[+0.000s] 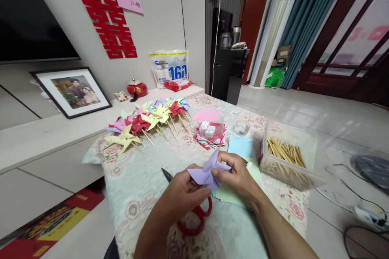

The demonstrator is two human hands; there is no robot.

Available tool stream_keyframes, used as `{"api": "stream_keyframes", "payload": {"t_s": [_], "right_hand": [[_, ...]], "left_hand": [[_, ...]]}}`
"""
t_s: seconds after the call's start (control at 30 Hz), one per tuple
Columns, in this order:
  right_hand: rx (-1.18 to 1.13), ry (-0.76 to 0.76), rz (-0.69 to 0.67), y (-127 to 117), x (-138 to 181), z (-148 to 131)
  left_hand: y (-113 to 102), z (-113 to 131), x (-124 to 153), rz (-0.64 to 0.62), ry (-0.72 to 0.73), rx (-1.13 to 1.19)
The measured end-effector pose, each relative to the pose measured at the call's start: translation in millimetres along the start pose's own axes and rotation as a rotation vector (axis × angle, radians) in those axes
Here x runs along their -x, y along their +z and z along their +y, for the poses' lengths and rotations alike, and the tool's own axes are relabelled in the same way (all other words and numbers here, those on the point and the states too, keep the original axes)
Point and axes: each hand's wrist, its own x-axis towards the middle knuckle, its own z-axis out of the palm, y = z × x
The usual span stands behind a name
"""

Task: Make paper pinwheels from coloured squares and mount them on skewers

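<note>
Purple paper piece [207, 176] – blades folded, no stick visible – is above the tablecloth [139, 182]. Left hand [186, 189] grips its lower edge; right hand [237, 173] pinches its right side. Assembled pinwheels [156, 116] lie grouped; loose sticks [284, 153] and flat sheets [232, 195] appear unused.

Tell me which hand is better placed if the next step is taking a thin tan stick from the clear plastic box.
Probably the right hand, nearer the clear plastic box of thin tan sticks. The left hand is farther; both hold the purple paper pinwheel.
</note>
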Motion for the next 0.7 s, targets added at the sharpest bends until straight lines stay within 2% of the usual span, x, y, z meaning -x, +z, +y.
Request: {"api": "stream_keyframes", "payload": {"t_s": [0.13, 0.3, 0.43, 0.53, 0.7], "right_hand": [[-0.077, 0.109, -0.001, 0, 0, 3], [-0.095, 0.123, 0.089, -1, -2, 5], [-0.198, 0.062, 0.219, -4, -2, 10], [-0.265, 0.009, 0.291, -6, -2, 16], [-0.041, -0.084, 0.284, -7, -3, 17]], "left_hand": [[3, -4, -10, 0.088, -0.041, 0.051], [10, -9, -27, 0.235, -0.028, 0.039], [23, -14, -37, 0.383, -0.005, 0.254], [33, -23, -40, 0.436, 0.001, 0.336], [36, -36, -38, 0.545, -0.02, 0.349]]}}
